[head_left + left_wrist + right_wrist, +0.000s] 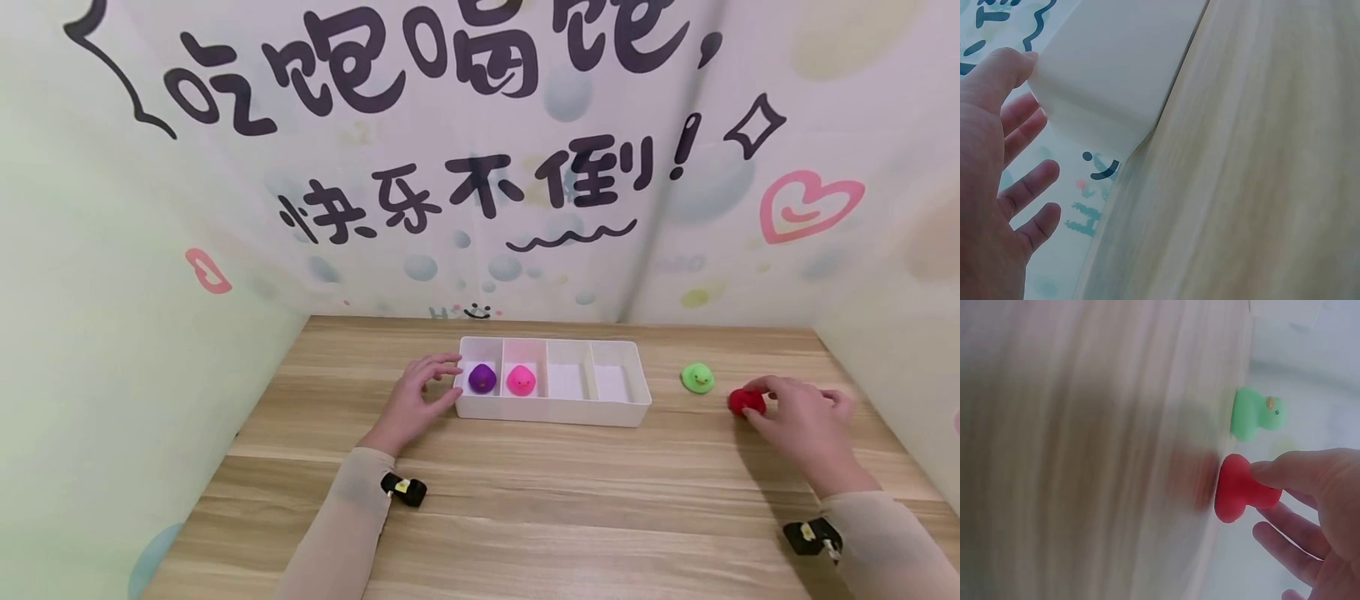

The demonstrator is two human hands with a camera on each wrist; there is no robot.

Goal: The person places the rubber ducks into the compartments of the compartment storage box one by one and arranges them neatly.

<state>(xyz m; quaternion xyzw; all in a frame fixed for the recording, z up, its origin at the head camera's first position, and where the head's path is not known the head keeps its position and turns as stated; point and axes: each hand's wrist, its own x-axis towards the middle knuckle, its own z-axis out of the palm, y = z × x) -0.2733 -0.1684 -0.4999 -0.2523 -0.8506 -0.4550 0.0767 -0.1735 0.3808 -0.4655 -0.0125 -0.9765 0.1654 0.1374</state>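
Note:
A white box with several compartments (551,410) stands on the table. A purple toy duck (482,380) sits in its leftmost compartment and a pink toy duck (521,381) in the one beside it. My left hand (420,393) rests at the box's left end, thumb and fingertips touching it, the other fingers spread loosely in the left wrist view. On the right, my right hand (806,421) pinches a red toy duck (1239,487) between thumb and fingers, at or very near the tabletop. A green toy duck (698,378) stands between the box and that hand.
The wood-grain table (525,508) meets a printed backdrop (420,275) at its far edge, with pale panels on the left and right sides. A small black device (405,489) is strapped to the left wrist, another (812,537) to the right.

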